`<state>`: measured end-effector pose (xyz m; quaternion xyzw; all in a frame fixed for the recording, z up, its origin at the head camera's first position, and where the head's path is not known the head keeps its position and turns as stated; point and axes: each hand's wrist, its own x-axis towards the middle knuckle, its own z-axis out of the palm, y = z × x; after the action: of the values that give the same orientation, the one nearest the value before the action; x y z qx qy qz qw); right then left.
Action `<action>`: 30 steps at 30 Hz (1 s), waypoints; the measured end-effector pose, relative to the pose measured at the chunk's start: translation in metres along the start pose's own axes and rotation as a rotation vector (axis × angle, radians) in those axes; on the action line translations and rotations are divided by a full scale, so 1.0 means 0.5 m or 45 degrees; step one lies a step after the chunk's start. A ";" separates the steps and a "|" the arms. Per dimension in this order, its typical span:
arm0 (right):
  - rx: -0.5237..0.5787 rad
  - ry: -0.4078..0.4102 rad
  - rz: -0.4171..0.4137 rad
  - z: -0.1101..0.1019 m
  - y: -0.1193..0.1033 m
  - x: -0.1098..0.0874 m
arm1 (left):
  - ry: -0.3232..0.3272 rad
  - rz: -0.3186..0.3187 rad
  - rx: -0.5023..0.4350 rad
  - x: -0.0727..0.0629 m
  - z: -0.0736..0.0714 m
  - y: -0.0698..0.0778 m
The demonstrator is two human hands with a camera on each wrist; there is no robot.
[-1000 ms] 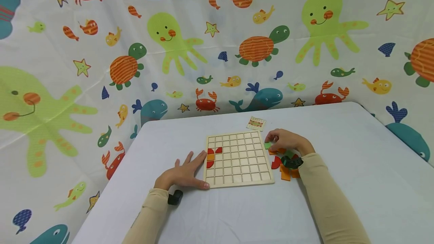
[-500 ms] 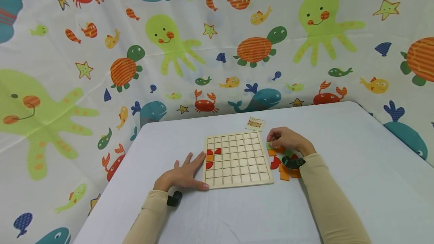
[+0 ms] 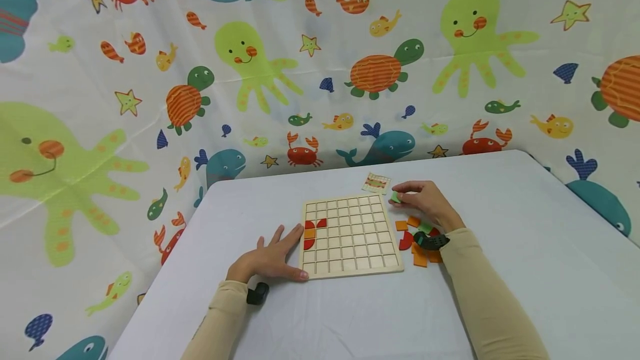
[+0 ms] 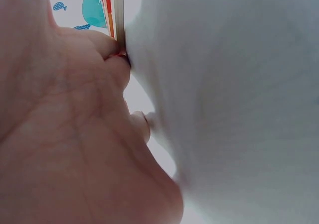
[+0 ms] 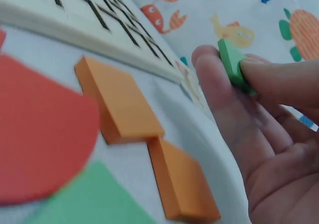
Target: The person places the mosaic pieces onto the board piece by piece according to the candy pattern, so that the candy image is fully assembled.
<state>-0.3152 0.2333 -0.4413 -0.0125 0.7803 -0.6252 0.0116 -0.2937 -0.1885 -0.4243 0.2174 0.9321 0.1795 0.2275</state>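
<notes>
A thin green piece (image 5: 233,67) is pinched between the thumb and fingers of my right hand (image 3: 424,200), raised off the table beside the board's far right corner. The wooden grid board (image 3: 350,235) lies flat, with red quarter-round pieces (image 3: 309,244) and an orange square (image 3: 310,233) in cells at its left side. My left hand (image 3: 270,260) has its fingers spread on the table, thumb and fingertips touching the board's left edge. In the left wrist view the palm (image 4: 75,124) fills much of the picture and the board's edge shows past the fingers.
Loose orange squares (image 5: 119,102), red pieces (image 5: 45,129) and a green piece (image 5: 94,199) lie right of the board, partly under the right wrist. A small pattern card (image 3: 376,183) lies behind the board. A sea-animal curtain (image 3: 320,71) hangs behind the white table (image 3: 360,321).
My right hand has lifted a green piece from the loose pieces and moved it slightly away from me, exposing orange squares below. The left hand has stayed on the board's edge.
</notes>
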 end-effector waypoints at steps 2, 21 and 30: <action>0.035 -0.032 -0.025 0.007 -0.003 0.001 | -0.006 0.003 0.008 0.001 -0.001 -0.001; 0.389 -0.325 -0.042 0.131 -0.048 0.031 | 0.013 0.006 0.001 -0.003 0.001 0.000; 0.489 -0.277 -0.035 0.205 -0.067 0.030 | 0.013 0.003 0.012 0.000 0.002 -0.002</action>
<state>-0.3267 0.1255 -0.4310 -0.0880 0.6408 -0.7573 0.0895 -0.2933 -0.1890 -0.4255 0.2188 0.9338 0.1765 0.2213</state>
